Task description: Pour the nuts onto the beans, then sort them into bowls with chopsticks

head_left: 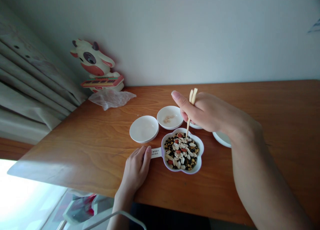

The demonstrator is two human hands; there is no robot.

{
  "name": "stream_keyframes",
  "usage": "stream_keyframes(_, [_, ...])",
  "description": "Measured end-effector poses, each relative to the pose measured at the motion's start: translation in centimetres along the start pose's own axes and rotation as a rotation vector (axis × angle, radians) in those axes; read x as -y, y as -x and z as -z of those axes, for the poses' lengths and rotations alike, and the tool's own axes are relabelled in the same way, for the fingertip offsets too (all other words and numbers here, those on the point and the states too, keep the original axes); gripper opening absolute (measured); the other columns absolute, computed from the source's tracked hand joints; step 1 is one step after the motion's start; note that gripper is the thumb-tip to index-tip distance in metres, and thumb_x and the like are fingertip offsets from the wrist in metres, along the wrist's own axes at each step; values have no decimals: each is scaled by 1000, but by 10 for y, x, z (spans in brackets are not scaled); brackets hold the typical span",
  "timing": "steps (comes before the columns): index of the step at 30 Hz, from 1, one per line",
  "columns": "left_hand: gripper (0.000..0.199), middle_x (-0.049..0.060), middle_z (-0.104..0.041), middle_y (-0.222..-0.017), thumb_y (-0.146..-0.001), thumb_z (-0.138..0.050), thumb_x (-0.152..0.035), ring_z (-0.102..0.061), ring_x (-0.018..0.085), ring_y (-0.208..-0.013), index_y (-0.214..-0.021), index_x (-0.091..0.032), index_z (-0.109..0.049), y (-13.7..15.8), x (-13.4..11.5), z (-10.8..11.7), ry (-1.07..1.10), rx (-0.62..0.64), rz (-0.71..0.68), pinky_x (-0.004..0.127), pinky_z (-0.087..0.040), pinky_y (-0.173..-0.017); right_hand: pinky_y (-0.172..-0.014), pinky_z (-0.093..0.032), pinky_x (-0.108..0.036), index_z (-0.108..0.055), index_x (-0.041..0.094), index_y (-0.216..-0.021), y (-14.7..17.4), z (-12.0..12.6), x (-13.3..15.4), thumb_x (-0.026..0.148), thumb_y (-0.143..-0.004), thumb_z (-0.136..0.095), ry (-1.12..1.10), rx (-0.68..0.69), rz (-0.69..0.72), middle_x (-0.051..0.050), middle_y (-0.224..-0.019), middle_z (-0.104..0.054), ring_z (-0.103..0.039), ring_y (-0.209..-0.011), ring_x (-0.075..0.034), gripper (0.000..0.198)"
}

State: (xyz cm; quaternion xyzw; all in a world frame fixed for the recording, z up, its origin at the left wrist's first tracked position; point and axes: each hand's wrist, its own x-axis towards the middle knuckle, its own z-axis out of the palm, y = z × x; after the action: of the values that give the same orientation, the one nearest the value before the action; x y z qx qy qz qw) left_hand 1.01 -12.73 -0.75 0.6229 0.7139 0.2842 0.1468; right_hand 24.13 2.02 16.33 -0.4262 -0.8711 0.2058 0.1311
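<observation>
Sitting on the table (100, 150), your flower-shaped bowl (192, 171) holds a nut-and-grain mix (180, 153); beyond it, a white bowl (175, 122) carries pale bits (168, 118). Your right hand (206, 108) is wrapped around chopsticks (192, 98) touching the mix; your left hand (136, 166) pinches the flower-shaped bowl's handle (156, 153).

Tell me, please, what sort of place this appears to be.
Most likely a room in a home: a cow-shaped toy keyboard stands on the wooden table, and a pale curtain hangs at the left.
</observation>
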Motion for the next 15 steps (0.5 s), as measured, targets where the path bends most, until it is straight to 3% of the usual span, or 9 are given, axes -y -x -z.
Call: stream_keyframes(15, [33, 1, -62, -74, -106, -38, -37, -57, 18, -70, -77, -23, -48, 0, -2, 1, 12, 1, 1, 27, -38, -64, -60, -31, -33, -60, 21, -63, -4, -6, 1, 68, -99, -13, 1, 105, -26, -5, -66, -66, -53, -55, -15, 76])
